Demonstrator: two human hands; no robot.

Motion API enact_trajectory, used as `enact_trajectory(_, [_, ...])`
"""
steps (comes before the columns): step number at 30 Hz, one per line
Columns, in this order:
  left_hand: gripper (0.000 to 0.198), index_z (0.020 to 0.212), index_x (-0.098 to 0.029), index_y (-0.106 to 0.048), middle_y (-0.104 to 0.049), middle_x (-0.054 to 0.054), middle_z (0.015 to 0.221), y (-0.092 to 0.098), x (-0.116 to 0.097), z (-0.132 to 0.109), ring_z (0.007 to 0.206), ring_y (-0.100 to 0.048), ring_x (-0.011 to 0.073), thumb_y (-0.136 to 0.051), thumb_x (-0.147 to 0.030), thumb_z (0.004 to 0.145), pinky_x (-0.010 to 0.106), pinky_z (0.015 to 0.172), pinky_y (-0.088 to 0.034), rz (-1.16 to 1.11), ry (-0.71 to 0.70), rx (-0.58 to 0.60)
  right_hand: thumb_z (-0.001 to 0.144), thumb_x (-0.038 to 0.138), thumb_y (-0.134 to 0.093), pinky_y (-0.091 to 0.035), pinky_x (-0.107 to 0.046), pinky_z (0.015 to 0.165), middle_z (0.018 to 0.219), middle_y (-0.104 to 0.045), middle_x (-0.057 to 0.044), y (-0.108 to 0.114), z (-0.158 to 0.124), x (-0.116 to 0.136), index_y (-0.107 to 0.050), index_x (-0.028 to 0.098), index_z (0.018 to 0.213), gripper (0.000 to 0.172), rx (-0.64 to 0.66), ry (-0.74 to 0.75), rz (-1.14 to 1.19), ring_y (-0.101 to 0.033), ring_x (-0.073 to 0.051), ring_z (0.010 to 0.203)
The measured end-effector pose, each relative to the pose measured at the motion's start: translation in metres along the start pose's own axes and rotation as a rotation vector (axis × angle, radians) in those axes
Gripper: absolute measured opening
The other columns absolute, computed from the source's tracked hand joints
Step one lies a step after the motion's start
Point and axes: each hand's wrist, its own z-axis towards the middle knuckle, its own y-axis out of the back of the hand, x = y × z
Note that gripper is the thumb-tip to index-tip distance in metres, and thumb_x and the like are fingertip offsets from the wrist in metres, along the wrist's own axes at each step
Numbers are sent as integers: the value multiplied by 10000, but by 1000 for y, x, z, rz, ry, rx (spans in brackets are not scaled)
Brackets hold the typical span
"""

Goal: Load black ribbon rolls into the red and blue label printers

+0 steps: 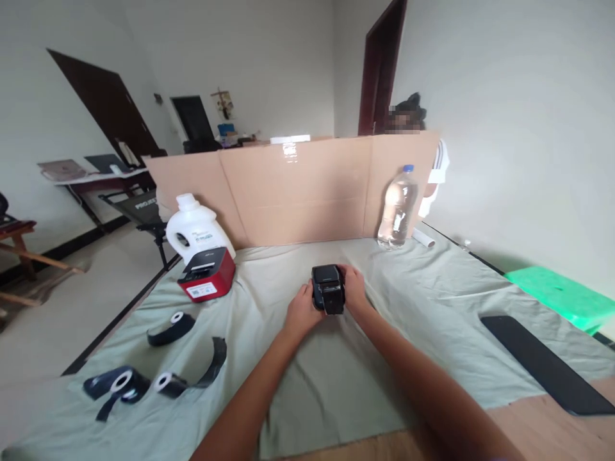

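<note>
Both hands hold a small black portable receipt printer (327, 282) above the middle of the cloth. A dark strip hangs from its near side. My left hand (303, 310) grips its left side with curled fingers. On the opposite side my right hand (354, 287) is wrapped round its edge, some fingers hidden behind it. To the left lie several dark rolls with white cores, one roll (179, 328) farther back and another roll (172, 384) nearer with its strip curling up. A red and black box-shaped printer (207, 275) stands beyond them.
A white jug (196, 224) is behind the red printer. An upright cardboard panel (298, 198) closes the back, with a clear bottle (398, 208) before it. A long black slab (542, 362) lies at right, near a green stool (562, 294). A person (435, 169) is behind the panel.
</note>
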Motion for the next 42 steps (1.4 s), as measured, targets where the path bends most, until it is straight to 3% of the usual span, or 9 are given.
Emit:
enact_trajectory(5, [855, 1411, -203, -449, -631, 134, 1214, -45, -74, 59, 1132, -629, 302, -805, -474, 682, 384, 950, -504, -102, -126, -15, 711, 375, -613, -493, -261, 656, 693, -713, -5, 76, 58, 47, -721, 177, 720, 226, -130, 60, 53, -650, -172, 696])
enact_trajectory(10, [849, 1330, -198, -522, -652, 132, 1180, -105, -135, 113, 1089, -641, 307, -856, -516, 617, 371, 896, -514, -147, -175, 71, 758, 341, -580, -504, -229, 612, 762, -720, -25, 149, 106, 69, -682, 176, 737, 195, -319, -53, 223, -665, -158, 738])
enact_trajectory(17, [796, 1301, -224, -560, -643, 124, 1207, -148, -148, 135, 1085, -641, 286, -833, -561, 634, 349, 916, -481, -91, -150, 54, 809, 386, -578, -545, -225, 660, 914, -646, 8, 189, 142, 47, -584, 229, 871, 169, -371, -43, 268, -678, -135, 792])
enact_trajectory(27, [1015, 1464, -152, -424, -576, 214, 1312, -157, -154, 130, 1251, -524, 383, -761, -661, 653, 461, 1003, -429, 72, -123, 159, 713, 517, -622, -535, -290, 746, 901, -626, 6, 208, 128, 28, -550, 227, 898, 351, -409, 37, 128, -655, -177, 854])
enact_trajectory(31, [807, 1446, -180, -464, -579, 187, 1303, -106, -118, 109, 1258, -517, 346, -671, -594, 785, 439, 1025, -426, 95, -93, 68, 768, 489, -558, -489, -314, 899, 994, -621, -9, 210, 122, 64, -529, 223, 940, 318, -459, 124, 82, -622, -172, 1010])
enact_trajectory(35, [630, 1394, -139, -534, -622, 164, 1195, 12, -48, 89, 1178, -562, 332, -583, -490, 873, 449, 1032, -437, 139, 55, -232, 833, 382, -540, -384, -364, 1048, 1138, -634, -84, 172, 104, 109, -583, 199, 1029, 272, -334, 518, -147, -576, -180, 1125])
enact_trajectory(38, [550, 1330, -157, -593, -629, 127, 1219, 122, 20, 68, 1192, -570, 300, -562, -480, 885, 420, 1063, -437, 111, 231, -532, 853, 362, -573, -380, -390, 1069, 1164, -656, -60, 94, 69, 108, -641, 234, 1068, 259, -17, 579, -254, -576, -200, 1152])
enact_trajectory(40, [539, 1318, -134, -601, -615, 139, 1261, 186, 67, 49, 1212, -571, 293, -526, -475, 907, 420, 1080, -429, 121, 350, -673, 853, 390, -588, -399, -441, 1071, 1140, -672, -49, 25, 35, 82, -651, 253, 1085, 277, 223, 528, -272, -595, -230, 1137])
enact_trajectory(42, [559, 1347, -111, -569, -561, 188, 1332, 232, 113, 30, 1309, -494, 364, -546, -440, 895, 515, 1111, -374, 175, 454, -761, 836, 407, -613, -406, -464, 1083, 1167, -672, -63, -48, 1, 43, -648, 254, 1108, 314, 410, 430, -230, -604, -252, 1152])
